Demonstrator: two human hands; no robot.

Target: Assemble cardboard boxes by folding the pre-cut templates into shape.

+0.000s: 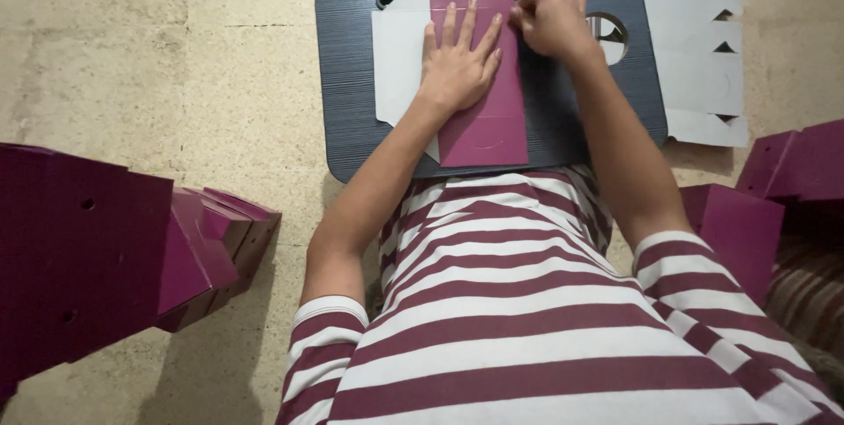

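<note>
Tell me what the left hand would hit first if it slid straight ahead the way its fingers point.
The left hand lies flat on the folded maroon card, fingers pointing away from the body. Going straight on, it would run along the card's upper part, then probably reach the slot at the far edge of the dark lap tray.

Stack of maroon folded boxes [105, 258] on floor left; more maroon boxes [774, 196] right; white flat cardboard [699, 56] beside desk.
</note>
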